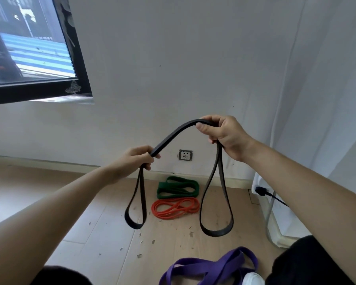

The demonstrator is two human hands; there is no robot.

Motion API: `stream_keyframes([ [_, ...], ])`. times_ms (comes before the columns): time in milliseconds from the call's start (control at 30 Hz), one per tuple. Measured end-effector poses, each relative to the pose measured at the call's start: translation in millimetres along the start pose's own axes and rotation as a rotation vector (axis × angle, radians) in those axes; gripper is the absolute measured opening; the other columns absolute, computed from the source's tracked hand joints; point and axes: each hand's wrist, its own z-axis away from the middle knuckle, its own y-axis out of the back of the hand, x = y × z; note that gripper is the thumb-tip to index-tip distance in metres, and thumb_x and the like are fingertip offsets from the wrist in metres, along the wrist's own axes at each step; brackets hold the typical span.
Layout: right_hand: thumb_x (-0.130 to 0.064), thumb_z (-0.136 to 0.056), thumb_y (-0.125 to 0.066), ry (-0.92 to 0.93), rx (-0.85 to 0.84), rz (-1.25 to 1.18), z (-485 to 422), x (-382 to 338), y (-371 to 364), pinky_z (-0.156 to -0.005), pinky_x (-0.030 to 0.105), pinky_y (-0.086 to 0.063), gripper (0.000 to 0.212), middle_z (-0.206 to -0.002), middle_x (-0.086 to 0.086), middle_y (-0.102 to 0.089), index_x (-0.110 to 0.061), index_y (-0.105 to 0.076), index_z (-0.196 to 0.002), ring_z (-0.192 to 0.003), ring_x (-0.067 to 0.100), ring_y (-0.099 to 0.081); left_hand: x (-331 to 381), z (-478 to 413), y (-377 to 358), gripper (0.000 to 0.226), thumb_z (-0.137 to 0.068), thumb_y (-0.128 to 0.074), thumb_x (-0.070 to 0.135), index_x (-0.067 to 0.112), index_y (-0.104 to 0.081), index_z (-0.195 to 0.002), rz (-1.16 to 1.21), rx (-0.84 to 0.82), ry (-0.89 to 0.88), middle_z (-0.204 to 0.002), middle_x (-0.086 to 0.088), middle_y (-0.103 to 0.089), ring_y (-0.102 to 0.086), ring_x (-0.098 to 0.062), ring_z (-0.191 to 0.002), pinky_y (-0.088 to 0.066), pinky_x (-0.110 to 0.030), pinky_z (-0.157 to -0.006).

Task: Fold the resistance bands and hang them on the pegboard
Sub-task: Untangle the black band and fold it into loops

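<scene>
A black resistance band (174,134) stretches between my two hands in front of the white wall. My left hand (135,159) grips it low on the left, and a loop hangs down from that hand. My right hand (222,133) grips it higher on the right, with a longer loop hanging below. On the wooden floor by the wall lie a folded green band (178,187) and a coiled orange band (176,207). A purple band (212,266) lies loose near my knees. No pegboard is in view.
A wall socket (185,155) sits low on the wall behind the band. A dark-framed window (33,48) fills the upper left. A white appliance with a black plug (262,191) stands at the right. Small debris is scattered on the floor.
</scene>
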Motion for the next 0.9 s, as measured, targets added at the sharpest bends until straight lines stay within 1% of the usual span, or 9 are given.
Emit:
stream_keyframes([
  [100, -0.010, -0.086, -0.078, 0.035, -0.044, 0.102, 0.7, -4.0, -3.7, -0.059, 0.018, -0.040, 0.014, -0.077, -0.004, -0.065, -0.004, -0.076, -0.098, -0.062, 0.003, -0.055, 1.3, -2.0, 0.7, 0.043, -0.080, -0.062, 0.037, 0.007, -0.065, -0.110, 0.031, -0.030, 0.008, -0.103, -0.004, -0.063, -0.065, -0.021, -0.090, -0.051, -0.024, -0.084],
  [200, -0.009, -0.082, -0.082, 0.066, -0.104, 0.235, 2.1, -6.7, -5.7, -0.067, 0.012, -0.047, 0.018, -0.081, -0.001, -0.072, -0.002, -0.077, -0.098, -0.072, 0.000, -0.065, 2.1, -4.2, 1.2, 0.039, -0.085, -0.067, 0.038, 0.008, -0.066, -0.110, 0.089, -0.034, -0.017, -0.095, 0.000, -0.066, -0.069, -0.022, -0.091, -0.053, -0.035, -0.093],
  [300, -0.017, -0.086, -0.080, 0.053, -0.119, 0.299, 3.1, -6.5, -7.5, -0.059, 0.011, -0.043, 0.016, -0.071, -0.006, -0.067, -0.003, -0.077, -0.093, -0.062, -0.004, -0.058, 7.6, -6.0, -3.6, 0.023, -0.094, -0.069, 0.026, 0.009, -0.067, -0.110, 0.149, 0.001, -0.089, -0.086, 0.007, -0.068, -0.070, -0.022, -0.089, -0.052, -0.036, -0.092],
  [367, -0.018, -0.087, -0.079, 0.036, -0.129, 0.291, 3.5, -5.1, -9.4, -0.058, 0.016, -0.042, 0.015, -0.069, -0.007, -0.064, -0.005, -0.077, -0.094, -0.060, 0.000, -0.054, 16.6, -5.6, -8.2, 0.032, -0.087, -0.072, 0.029, 0.012, -0.067, -0.113, 0.200, 0.034, -0.138, -0.082, 0.004, -0.069, -0.070, -0.022, -0.087, -0.053, -0.034, -0.089],
  [433, -0.016, -0.087, -0.078, 0.037, -0.156, 0.277, 4.9, -4.6, -12.1, -0.059, 0.018, -0.044, 0.015, -0.073, -0.005, -0.066, -0.006, -0.076, -0.098, -0.063, 0.002, -0.057, 26.2, -4.8, -13.9, 0.039, -0.082, -0.074, 0.033, 0.015, -0.068, -0.117, 0.232, 0.045, -0.192, -0.081, -0.002, -0.068, -0.070, -0.023, -0.086, -0.056, -0.035, -0.087],
  [567, -0.014, -0.086, -0.079, 0.063, -0.228, 0.292, 8.5, -5.7, -20.8, -0.064, 0.015, -0.047, 0.019, -0.085, 0.004, -0.072, -0.006, -0.075, -0.103, -0.073, 0.004, -0.065, 36.1, -6.6, -25.9, 0.022, -0.088, -0.077, 0.026, 0.019, -0.072, -0.108, 0.193, 0.089, -0.265, -0.079, -0.006, -0.069, -0.067, -0.024, -0.081, -0.056, -0.043, -0.087],
  [667, -0.016, -0.084, -0.081, 0.041, -0.236, 0.314, 7.2, -4.9, -21.8, -0.066, 0.027, -0.053, 0.023, -0.082, 0.011, -0.070, -0.007, -0.071, -0.103, -0.073, 0.016, -0.064, 39.1, -7.2, -25.5, 0.014, -0.090, -0.073, 0.018, 0.015, -0.073, -0.104, 0.170, 0.133, -0.258, -0.083, -0.006, -0.070, -0.066, -0.017, -0.079, -0.056, -0.034, -0.081],
  [800, -0.022, -0.083, -0.082, -0.048, -0.330, 0.360, 7.1, -0.5, -18.4, -0.090, 0.057, -0.057, 0.027, -0.097, 0.021, -0.074, -0.009, -0.071, -0.104, -0.091, 0.037, -0.072, 41.3, -5.2, -16.6, 0.015, -0.092, -0.069, 0.013, 0.009, -0.071, -0.106, 0.235, 0.109, -0.207, -0.092, -0.008, -0.071, -0.069, -0.019, -0.086, -0.056, -0.034, -0.087],
  [900, -0.018, -0.083, -0.082, -0.037, -0.337, 0.347, 9.6, 0.2, -20.5, -0.091, 0.053, -0.055, 0.022, -0.096, 0.018, -0.075, -0.008, -0.074, -0.101, -0.087, 0.026, -0.071, 39.4, -2.2, -11.2, 0.028, -0.089, -0.070, 0.014, 0.000, -0.068, -0.112, 0.235, 0.002, -0.152, -0.094, -0.010, -0.070, -0.069, -0.020, -0.089, -0.055, -0.035, -0.089],
])
